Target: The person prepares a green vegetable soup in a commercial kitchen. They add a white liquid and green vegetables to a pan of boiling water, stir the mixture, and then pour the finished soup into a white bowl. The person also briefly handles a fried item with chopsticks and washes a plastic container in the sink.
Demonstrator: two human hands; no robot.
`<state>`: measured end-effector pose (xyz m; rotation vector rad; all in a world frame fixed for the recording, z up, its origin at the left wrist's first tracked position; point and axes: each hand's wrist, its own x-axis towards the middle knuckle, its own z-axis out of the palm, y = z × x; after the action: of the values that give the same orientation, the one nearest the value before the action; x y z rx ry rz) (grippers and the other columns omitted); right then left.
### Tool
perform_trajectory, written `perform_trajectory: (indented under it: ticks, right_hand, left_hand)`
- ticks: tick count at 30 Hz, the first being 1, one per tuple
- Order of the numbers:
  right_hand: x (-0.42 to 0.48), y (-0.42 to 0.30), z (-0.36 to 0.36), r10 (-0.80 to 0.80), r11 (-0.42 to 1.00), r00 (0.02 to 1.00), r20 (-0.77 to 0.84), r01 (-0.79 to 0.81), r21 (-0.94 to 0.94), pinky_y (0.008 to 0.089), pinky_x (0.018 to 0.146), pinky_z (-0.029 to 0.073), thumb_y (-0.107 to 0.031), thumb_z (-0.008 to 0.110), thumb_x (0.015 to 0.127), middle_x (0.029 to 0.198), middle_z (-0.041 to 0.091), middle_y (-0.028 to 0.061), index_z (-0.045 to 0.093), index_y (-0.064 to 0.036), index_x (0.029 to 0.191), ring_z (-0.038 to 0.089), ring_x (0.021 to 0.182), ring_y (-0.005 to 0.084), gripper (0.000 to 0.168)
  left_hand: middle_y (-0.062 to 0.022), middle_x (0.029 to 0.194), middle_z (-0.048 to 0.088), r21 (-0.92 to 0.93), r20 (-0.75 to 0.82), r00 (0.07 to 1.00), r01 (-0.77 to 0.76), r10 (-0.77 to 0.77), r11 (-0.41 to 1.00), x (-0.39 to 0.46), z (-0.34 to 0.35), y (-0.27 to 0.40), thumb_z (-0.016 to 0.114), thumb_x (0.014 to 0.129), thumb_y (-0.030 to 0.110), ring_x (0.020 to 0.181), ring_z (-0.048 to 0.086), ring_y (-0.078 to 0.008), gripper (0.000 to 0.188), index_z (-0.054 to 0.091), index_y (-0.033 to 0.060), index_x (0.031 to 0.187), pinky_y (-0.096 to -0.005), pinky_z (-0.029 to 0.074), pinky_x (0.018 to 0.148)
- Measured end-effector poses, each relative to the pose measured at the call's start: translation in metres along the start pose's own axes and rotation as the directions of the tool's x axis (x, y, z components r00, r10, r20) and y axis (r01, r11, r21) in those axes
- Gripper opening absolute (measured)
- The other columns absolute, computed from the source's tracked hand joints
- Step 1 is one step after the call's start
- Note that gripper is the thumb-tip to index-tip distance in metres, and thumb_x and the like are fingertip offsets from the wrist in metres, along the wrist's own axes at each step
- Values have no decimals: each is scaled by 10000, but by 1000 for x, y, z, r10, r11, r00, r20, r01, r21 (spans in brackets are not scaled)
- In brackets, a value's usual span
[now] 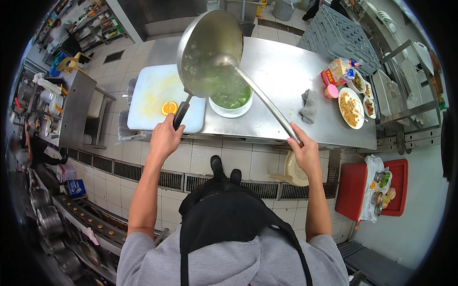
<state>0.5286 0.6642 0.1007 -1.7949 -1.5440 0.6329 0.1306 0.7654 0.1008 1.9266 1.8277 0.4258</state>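
Note:
My left hand (166, 139) grips the black handle of a steel wok (200, 53), which is tilted on its side above the table. In my right hand (304, 148) is the long metal handle of a ladle (264, 96); its bowl rests in or against the wok's inside. Below the wok's rim stands a white bowl (229, 111) holding green leafy soup, with steam over it; the wok hides its far side. Just beyond my left hand, cut orange pieces (169, 108) lie on a white cutting board (146, 96).
A grey cloth (308, 107) lies right on the steel table (272, 64). Farther right are a noodle plate (350, 109), small dishes, a pink-lidded container (331, 92) and grey racks (336, 39). A plastic stool (296, 171) and red cooler (349, 193) stand below. Other people are at left.

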Motion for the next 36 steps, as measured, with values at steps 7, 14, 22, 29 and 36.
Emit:
perform_trajectory:
  ticks: [7, 14, 22, 29, 36]
  right_hand:
    - [-25, -1, -33, -208, 964, 978, -18, 202, -175, 343, 605, 502, -118, 720, 854, 906, 700, 119, 633, -136, 1305, 631, 640, 220, 459]
    - [-37, 5, -44, -189, 923, 982, -2, 177, -343, 356, 614, 488, -123, 734, 835, 854, 663, 127, 644, -160, 1288, 612, 629, 268, 464]
    - [-31, 12, -26, -156, 983, 973, -168, 137, -120, 346, 685, 520, -125, 718, 863, 1013, 706, 165, 647, -125, 1279, 658, 693, 257, 423]
    - [-48, -7, -9, -108, 975, 985, -134, 79, -206, 330, 685, 521, -126, 719, 865, 1012, 712, 174, 643, -104, 1281, 668, 711, 262, 423]
    - [-105, 0, 6, 97, 976, 990, -103, -74, 204, 264, 603, 468, -110, 702, 887, 944, 709, 57, 608, -38, 1310, 572, 636, 119, 439]
  left_hand:
    - [-224, 665, 632, 119, -59, 997, -44, 52, 992, -3, 11, -6, 706, 856, 194, 704, 628, -462, 307, 511, -5, 986, -542, 473, 656]
    - [-250, 721, 650, 147, -73, 997, -24, 35, 989, -10, 11, 7, 707, 855, 197, 754, 637, -465, 324, 528, -9, 1030, -544, 478, 680]
    - [-270, 766, 663, 141, -110, 992, -39, 55, 989, -15, 11, 9, 700, 859, 210, 781, 645, -467, 346, 537, -16, 1064, -540, 486, 702]
    - [-279, 771, 661, 126, -99, 992, -71, 83, 990, -3, 4, 6, 700, 857, 191, 780, 645, -477, 346, 533, -26, 1067, -531, 490, 701]
    - [-235, 696, 632, -36, -65, 993, -97, 95, 995, 19, 29, -25, 722, 835, 181, 674, 629, -423, 337, 534, -36, 1012, -480, 494, 655]
